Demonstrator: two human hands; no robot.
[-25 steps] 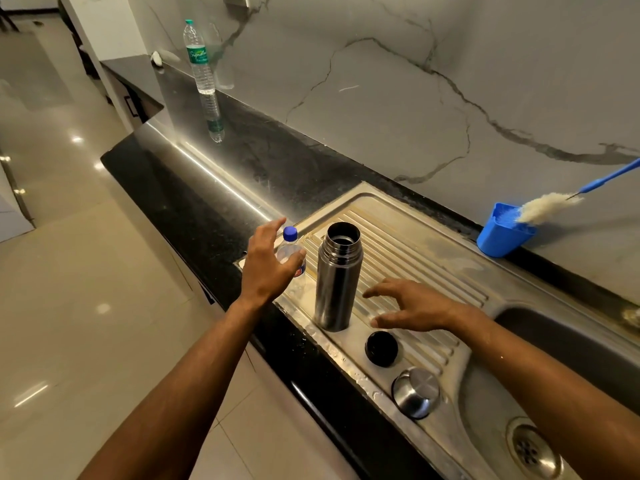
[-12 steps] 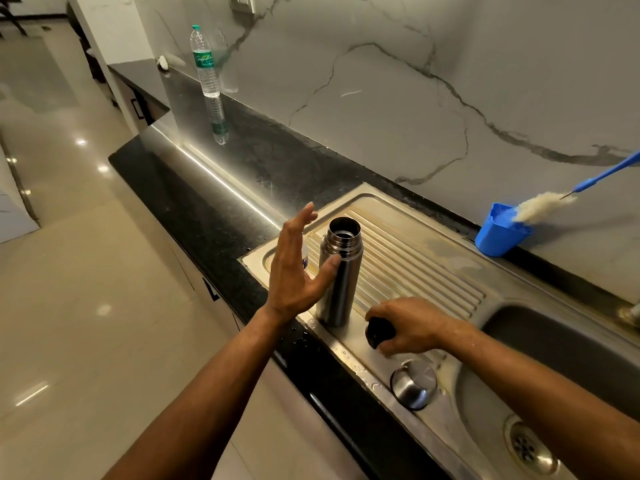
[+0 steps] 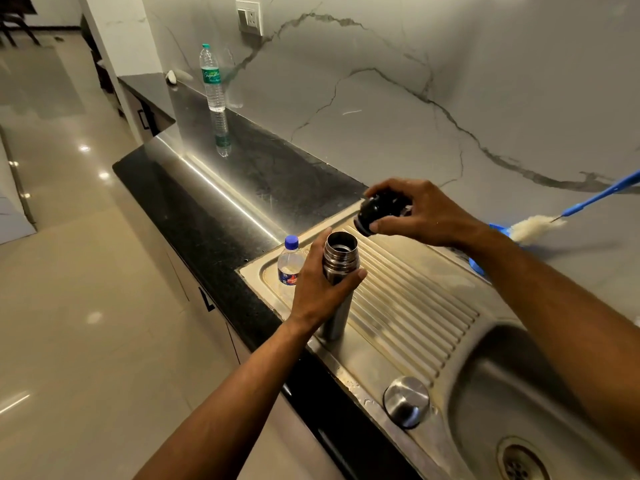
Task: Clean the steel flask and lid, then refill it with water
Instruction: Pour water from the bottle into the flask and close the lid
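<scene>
Steel drainboard (image 3: 398, 306) (ribbed), black counter (image 3: 214, 216), marble wall (image 3: 381, 98) | left hand (image 3: 320, 289) grips flask (image 3: 337, 271) | right hand (image 3: 420, 216) holds black stopper (image 3: 377, 211)

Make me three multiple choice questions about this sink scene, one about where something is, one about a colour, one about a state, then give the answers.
1. Where does the small water bottle stand?
A. In the sink basin
B. On the drainboard, behind the left hand
C. On the floor

2. What colour is the small water bottle's cap?
A. Blue
B. Red
C. White

3. What is the state of the steel flask?
A. Lying on its side
B. Capped shut
C. Upright with its mouth open

Answers:
1 B: it stands at the drainboard's far corner, just beyond the left hand.
2 A: the cap on top is plainly blue.
3 C: the left hand grips the standing flask, while the right hand holds the black stopper above and apart from it.
</scene>
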